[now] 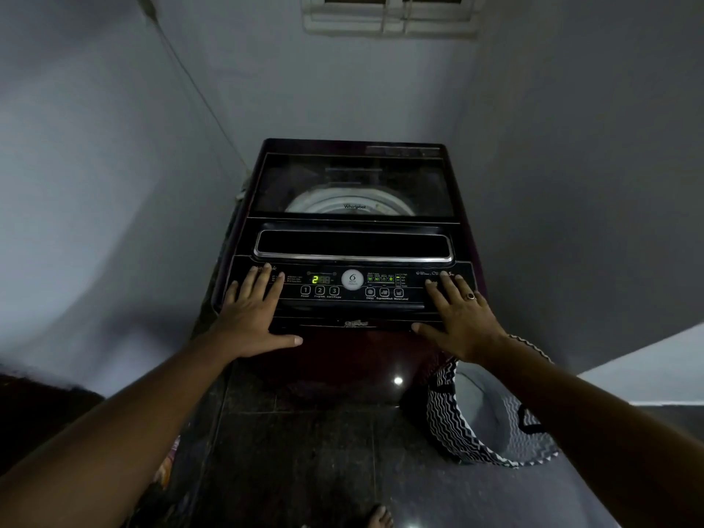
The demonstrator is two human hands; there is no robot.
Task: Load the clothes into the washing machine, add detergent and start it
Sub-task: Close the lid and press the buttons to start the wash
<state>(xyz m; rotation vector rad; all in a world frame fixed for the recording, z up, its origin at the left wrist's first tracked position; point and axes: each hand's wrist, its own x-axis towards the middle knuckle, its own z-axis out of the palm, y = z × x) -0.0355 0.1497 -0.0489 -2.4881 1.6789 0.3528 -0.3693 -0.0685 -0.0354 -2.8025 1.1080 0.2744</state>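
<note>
At twelve o'clock stands the dark maroon top-loading washing machine (343, 352), its glass lid (350, 177) closed and its green display (320, 279) lit (likely already started). The left hand (253, 314) and right hand (461, 318) rest flat, fingers spread, on the ends of the black control panel (354, 307), clear of the buttons. A zigzag-patterned fabric basket (453, 424) sits at four o'clock.

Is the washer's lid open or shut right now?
Shut. The lid lies flat on top of the washing machine, and the drum rim shows through its glass window.
</note>
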